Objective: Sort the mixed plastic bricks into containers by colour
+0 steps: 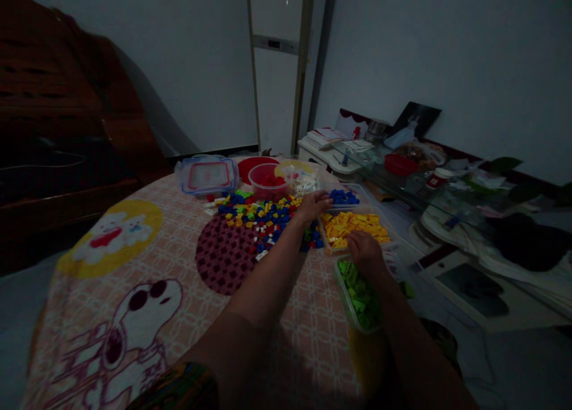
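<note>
My left hand (pixel 314 206) reaches over the near-left edge of a clear box of blue toy bricks (pixel 343 196). Its fingers are stretched out and apart, and I see nothing in them. Closer to me, my right hand (pixel 367 254) has its fingers curled together at the front edge of a box of yellow bricks (pixel 355 226). Whatever they may hold is hidden. Below that wrist stands a clear box of green bricks (pixel 361 297), partly covered by my forearm. A loose pile of mixed bricks (pixel 268 214) lies left of the boxes.
At the back of the round table stand a clear tub with red bricks (pixel 269 182), white bricks (pixel 306 183) and a blue-rimmed clear lid or box (pixel 208 176). A patterned cloth (pixel 187 332) covers the table. Rightward is a cluttered glass shelf (pixel 379 171); a wooden bench (pixel 67 100) is leftward.
</note>
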`<state>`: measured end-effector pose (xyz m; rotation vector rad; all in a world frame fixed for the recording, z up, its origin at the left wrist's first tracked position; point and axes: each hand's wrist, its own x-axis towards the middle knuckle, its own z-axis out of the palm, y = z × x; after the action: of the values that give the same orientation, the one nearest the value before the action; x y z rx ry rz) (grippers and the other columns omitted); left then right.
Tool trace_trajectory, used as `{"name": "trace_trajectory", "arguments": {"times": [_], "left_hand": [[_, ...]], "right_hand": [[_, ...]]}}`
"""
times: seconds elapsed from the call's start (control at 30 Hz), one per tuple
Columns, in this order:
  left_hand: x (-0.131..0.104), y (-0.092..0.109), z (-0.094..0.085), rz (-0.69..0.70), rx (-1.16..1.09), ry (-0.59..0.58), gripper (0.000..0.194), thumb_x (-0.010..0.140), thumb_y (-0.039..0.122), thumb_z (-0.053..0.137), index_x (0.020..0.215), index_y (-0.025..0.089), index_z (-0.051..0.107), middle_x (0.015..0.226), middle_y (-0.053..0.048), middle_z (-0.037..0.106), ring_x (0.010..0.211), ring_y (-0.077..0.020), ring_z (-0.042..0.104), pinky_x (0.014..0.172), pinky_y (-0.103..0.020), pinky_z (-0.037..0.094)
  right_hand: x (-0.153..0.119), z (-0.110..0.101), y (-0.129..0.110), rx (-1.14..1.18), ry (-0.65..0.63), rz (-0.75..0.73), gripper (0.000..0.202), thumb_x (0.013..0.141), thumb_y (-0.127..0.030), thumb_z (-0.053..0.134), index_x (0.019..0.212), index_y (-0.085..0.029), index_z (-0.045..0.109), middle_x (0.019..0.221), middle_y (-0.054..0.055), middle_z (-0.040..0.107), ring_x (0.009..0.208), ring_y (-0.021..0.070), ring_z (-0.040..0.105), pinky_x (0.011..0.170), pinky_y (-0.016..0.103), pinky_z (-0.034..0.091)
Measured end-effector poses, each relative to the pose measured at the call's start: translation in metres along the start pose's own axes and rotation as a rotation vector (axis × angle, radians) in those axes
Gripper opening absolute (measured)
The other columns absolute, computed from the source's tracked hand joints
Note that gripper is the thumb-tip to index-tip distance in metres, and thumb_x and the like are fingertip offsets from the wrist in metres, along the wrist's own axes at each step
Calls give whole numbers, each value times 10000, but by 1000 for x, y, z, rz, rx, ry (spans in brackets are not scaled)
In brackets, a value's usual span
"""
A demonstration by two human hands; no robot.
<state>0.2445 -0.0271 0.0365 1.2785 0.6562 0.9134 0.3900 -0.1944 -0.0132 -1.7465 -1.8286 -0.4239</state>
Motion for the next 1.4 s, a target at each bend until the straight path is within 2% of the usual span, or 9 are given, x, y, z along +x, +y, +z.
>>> {"name": "trace_trajectory", "arguments": {"times": [0.07, 0.17, 0.33, 0.43, 0.53, 0.77, 0.97, 1.13, 1.4], "left_hand": [[0, -1, 3, 56, -6, -31, 558, 816, 219, 707, 1346, 92, 585, 1351, -199, 641, 1149, -236, 671, 960, -355, 552], [3, 3, -8, 104, 133, -34, 510, 802, 208, 677, 1295, 84, 631, 1282, -179, 689, 1103, -234, 687, 924, -343, 560], [5, 21, -53, 110, 647, -28, 292, 759, 188, 651, 1012, 94, 761, 848, -77, 774, 780, -187, 696, 746, -289, 556], [-1, 36, -81, 137, 1000, -47, 174, 707, 175, 684, 841, 143, 790, 773, -39, 764, 781, -180, 685, 750, -253, 523], [-9, 48, -104, 87, 1144, 16, 178, 707, 176, 692, 842, 159, 807, 789, -48, 773, 764, -188, 689, 718, -247, 502], [-17, 53, -128, 32, 1218, 69, 197, 728, 182, 688, 871, 170, 824, 723, -54, 763, 726, -199, 684, 718, -261, 500], [-16, 50, -122, -99, 1262, -86, 237, 671, 136, 743, 882, 206, 826, 852, -38, 790, 796, -193, 700, 747, -252, 512], [-15, 49, -116, -87, 1352, -75, 268, 645, 123, 756, 892, 197, 829, 863, -60, 787, 840, -234, 707, 794, -286, 519], [-10, 41, -121, 25, 839, -5, 251, 663, 178, 691, 889, 148, 796, 712, -28, 737, 656, -175, 660, 665, -269, 525]], "right_hand": [[0, 0, 0, 2, 4, -4, 321, 975, -247, 405, 940, -201, 721, 944, 129, 712, 951, 259, 623, 900, 425, 506], [-1, 1, -1, 5, 18, -5, 331, 982, -263, 394, 976, -197, 718, 980, 141, 714, 988, 270, 620, 915, 442, 506], [-2, 2, -2, 11, 16, 1, 323, 984, -269, 398, 973, -199, 713, 980, 140, 714, 989, 265, 624, 926, 438, 503], [-2, 2, -1, 12, 34, 9, 300, 976, -264, 416, 940, -204, 708, 952, 128, 714, 971, 257, 628, 925, 422, 502], [-2, 2, -1, 22, 40, 10, 286, 969, -265, 427, 929, -211, 706, 961, 121, 715, 968, 254, 626, 928, 417, 499], [-1, 2, 0, 5, 9, 11, 298, 971, -261, 421, 911, -191, 705, 959, 135, 712, 955, 254, 616, 907, 402, 489], [0, 4, 2, -20, 17, -10, 288, 969, -246, 431, 905, -186, 705, 928, 124, 703, 925, 246, 610, 887, 395, 487], [-1, 3, 0, -11, 51, -24, 287, 976, -252, 427, 886, -199, 694, 925, 114, 704, 933, 239, 607, 900, 385, 481], [-1, 5, 2, -24, 48, -28, 287, 978, -243, 428, 909, -186, 702, 933, 124, 713, 938, 247, 609, 894, 394, 484]]}}
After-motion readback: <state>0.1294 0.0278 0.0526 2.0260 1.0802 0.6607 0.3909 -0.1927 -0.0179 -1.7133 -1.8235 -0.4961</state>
